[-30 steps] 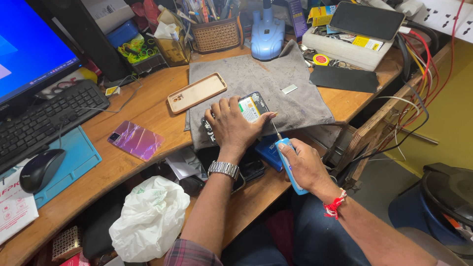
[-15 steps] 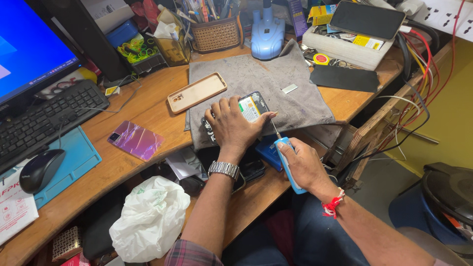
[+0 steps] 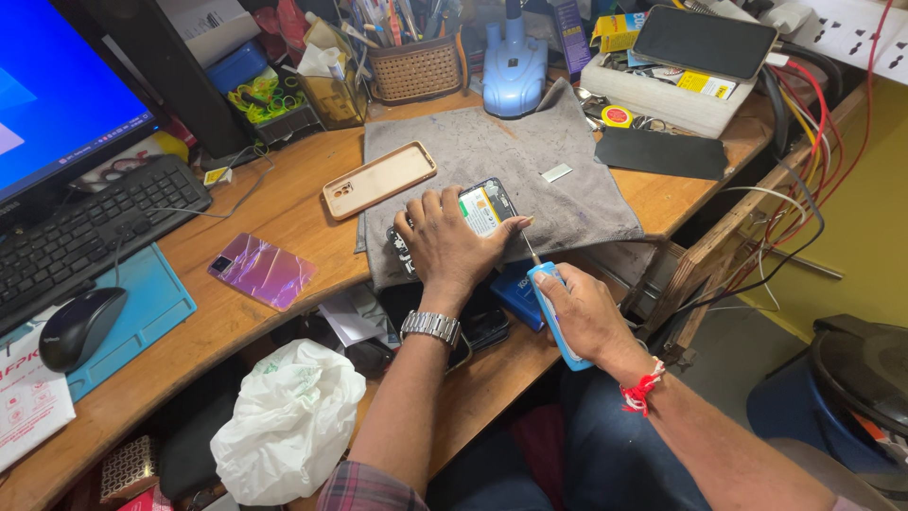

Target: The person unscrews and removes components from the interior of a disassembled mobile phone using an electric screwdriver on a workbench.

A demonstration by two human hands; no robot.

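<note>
An opened smartphone (image 3: 480,210) with its back cover off is lying on a grey cloth (image 3: 492,156) at the near edge of the wooden table (image 3: 284,203), its long axis running diagonally from near-left to far-right. The left hand (image 3: 446,238) is pressing down over the phone's near half, fingers spread apart and flat on it, so only the far end with a pale battery label is showing. The right hand (image 3: 579,312) is sitting just right of and nearer than the phone, fingers wrapped tight around a blue-handled screwdriver (image 3: 550,308) — the thin shaft is slanting up and left toward the phone's right edge, the tip meeting it beside the left fingertips. The right forearm is coming in from the lower right, wrist bent inward; the left one is running straight up from below. A tan phone case (image 3: 378,179) is lying on the cloth's left corner, and a purple back cover (image 3: 262,270) is resting further left on the bare wood.
</note>
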